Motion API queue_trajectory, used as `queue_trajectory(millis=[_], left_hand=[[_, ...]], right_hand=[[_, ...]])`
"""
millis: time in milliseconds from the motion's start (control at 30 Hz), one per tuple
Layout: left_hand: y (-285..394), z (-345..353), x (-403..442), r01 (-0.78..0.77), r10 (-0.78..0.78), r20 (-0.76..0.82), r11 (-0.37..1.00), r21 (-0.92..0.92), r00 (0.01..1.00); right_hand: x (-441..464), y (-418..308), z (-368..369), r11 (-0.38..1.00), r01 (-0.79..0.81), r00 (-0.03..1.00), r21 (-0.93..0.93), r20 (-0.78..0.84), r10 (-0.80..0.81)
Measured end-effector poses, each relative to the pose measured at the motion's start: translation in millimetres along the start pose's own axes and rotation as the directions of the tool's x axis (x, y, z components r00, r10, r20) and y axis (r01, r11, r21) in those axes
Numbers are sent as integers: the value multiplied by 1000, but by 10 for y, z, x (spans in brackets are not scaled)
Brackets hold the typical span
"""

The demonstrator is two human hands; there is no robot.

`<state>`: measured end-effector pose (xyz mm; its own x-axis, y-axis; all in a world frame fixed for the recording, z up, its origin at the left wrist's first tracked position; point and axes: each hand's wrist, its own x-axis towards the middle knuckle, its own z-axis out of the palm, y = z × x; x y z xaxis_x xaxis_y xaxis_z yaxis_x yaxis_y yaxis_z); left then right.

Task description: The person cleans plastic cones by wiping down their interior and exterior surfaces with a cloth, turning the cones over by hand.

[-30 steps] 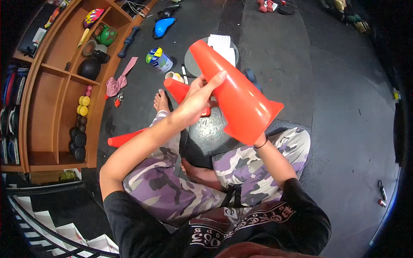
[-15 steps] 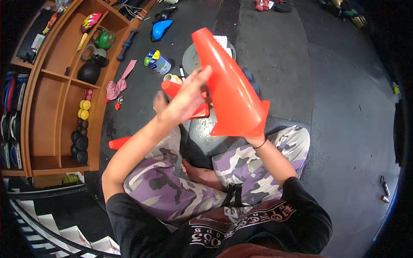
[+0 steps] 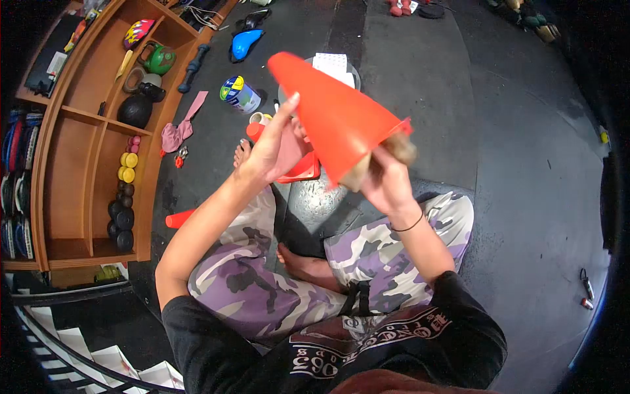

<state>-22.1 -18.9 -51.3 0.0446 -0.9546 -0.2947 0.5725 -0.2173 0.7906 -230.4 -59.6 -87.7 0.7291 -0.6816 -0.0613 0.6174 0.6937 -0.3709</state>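
An orange traffic cone [image 3: 335, 115] is held tilted in front of me, its narrow end up and left and its wide base toward the lower right. My left hand [image 3: 279, 148] grips the cone's side, thumb up, with some fingers hidden behind it. At the open base, my right hand [image 3: 387, 180] is closed on a tan, crumpled cloth [image 3: 401, 150], blurred by motion and partly inside the cone. Beyond my left hand, a second orange cone [image 3: 305, 169] shows in part. The tip of another orange cone [image 3: 178, 218] pokes out left of my leg.
A paint-like can [image 3: 239, 95], a tape roll [image 3: 259, 119] and a round grey disc [image 3: 355, 73] with white paper [image 3: 330, 64] are ahead. Wooden shelves [image 3: 72, 174] with weights stand left. A pink cloth [image 3: 177, 136] and blue object [image 3: 245, 44] lie on the black floor.
The cone has tilted further, its tip moving left and its base swinging up to the right. My right hand and the tan cloth have come into sight at the base.
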Motion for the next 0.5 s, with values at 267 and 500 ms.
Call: queue_trajectory(millis=[267,500], left_hand=[[-109,433,-145,79,-56,-167,987,139,984],[-241,339,-179,-200,143,181,916,348,973]], right_hand=[[94,104,-124,-315,574,749,-756,640,-169],[78,89,-417,994,66,968,-91,248,-42]])
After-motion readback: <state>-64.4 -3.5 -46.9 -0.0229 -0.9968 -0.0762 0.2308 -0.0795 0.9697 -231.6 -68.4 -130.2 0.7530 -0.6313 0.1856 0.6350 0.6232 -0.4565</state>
